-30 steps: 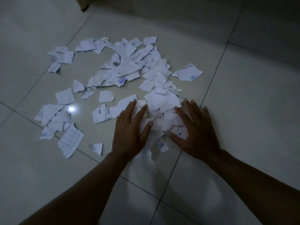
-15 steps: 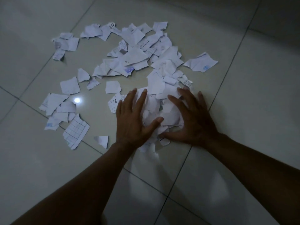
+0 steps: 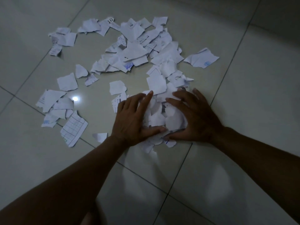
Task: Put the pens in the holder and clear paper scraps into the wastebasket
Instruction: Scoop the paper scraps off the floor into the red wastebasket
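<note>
Torn white paper scraps lie scattered over a pale tiled floor. My left hand and my right hand cup a bunched pile of scraps between them. The fingers wrap over its far side and the thumbs close in along its near edge. More scraps spread beyond the pile, up and to the left. No pen, holder or wastebasket is in view.
A larger scrap lies apart at the right. A cluster of scraps with a gridded piece sits at the left, and a small one lies near my left wrist. The room is dim, with a light glare on the tile.
Both hands have drawn closer together, from lying flat on the scraps to cupping them. The loose scraps between them are now bunched into a raised pile.
</note>
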A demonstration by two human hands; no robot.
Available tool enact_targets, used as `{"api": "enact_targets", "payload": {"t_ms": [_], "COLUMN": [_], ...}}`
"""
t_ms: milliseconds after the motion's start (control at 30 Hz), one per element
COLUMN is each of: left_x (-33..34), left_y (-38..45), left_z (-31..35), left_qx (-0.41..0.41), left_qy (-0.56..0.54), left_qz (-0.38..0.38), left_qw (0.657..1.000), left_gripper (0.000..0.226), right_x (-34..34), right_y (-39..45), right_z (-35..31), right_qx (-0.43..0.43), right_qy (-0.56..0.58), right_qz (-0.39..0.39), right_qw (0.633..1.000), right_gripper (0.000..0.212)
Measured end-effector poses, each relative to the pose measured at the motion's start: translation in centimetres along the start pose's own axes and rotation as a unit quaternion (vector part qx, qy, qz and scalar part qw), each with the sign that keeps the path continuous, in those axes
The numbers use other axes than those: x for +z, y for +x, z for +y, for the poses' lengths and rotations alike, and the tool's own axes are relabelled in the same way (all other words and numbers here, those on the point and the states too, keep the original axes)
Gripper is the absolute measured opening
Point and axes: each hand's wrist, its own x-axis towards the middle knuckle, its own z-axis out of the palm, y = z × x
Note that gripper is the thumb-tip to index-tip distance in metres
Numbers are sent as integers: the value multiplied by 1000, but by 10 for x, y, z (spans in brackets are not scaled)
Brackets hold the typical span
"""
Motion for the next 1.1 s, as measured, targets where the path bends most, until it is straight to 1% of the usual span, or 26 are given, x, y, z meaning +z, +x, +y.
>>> {"api": "enact_targets", "payload": {"t_ms": [33,100,167,200,300,367,500,633,700,833,900,1000,1100], "left_x": [-1,-1,2,4,11,15,20,20,18,14,13,13,15], "left_y": [4,11,16,18,18,17,19,20,19,16,14,10,9], "left_z": [-2,-6,-6,-5,3,9,13,16,16,5,-3,-7,-3], "left_qx": [-1,-9,-13,-11,-12,-23,-36,-35,-15,35,53,74,70], "left_qy": [6,19,18,14,-12,-28,-8,-1,-19,-49,-49,-30,4], "left_qz": [-11,-50,-82,-84,-50,-25,9,22,8,-30,-40,-26,-4], "left_qw": [1000,999,996,996,999,999,999,999,1000,998,997,996,998], "left_gripper": [116,124,127,126,121,116,97,78,81,109,112,100,78], "right_x": [-2,-4,-3,0,7,10,9,13,16,16,16,16,14], "right_y": [-2,-3,0,2,9,10,11,11,12,16,15,13,13], "right_z": [0,-4,-9,-12,-17,-18,-18,-13,-11,-9,-7,-8,-12], "right_qx": [13,47,68,72,84,84,85,67,69,74,67,46,28], "right_qy": [-8,-11,-16,-19,-30,-44,-50,-49,-38,-8,-9,-7,-1], "right_qz": [-8,-50,-85,-92,-88,-65,-7,23,19,-9,-3,25,67], "right_qw": [1000,998,994,993,992,993,995,996,997,997,998,999,997], "right_gripper": [118,130,137,139,139,139,134,116,111,105,105,105,89]}}
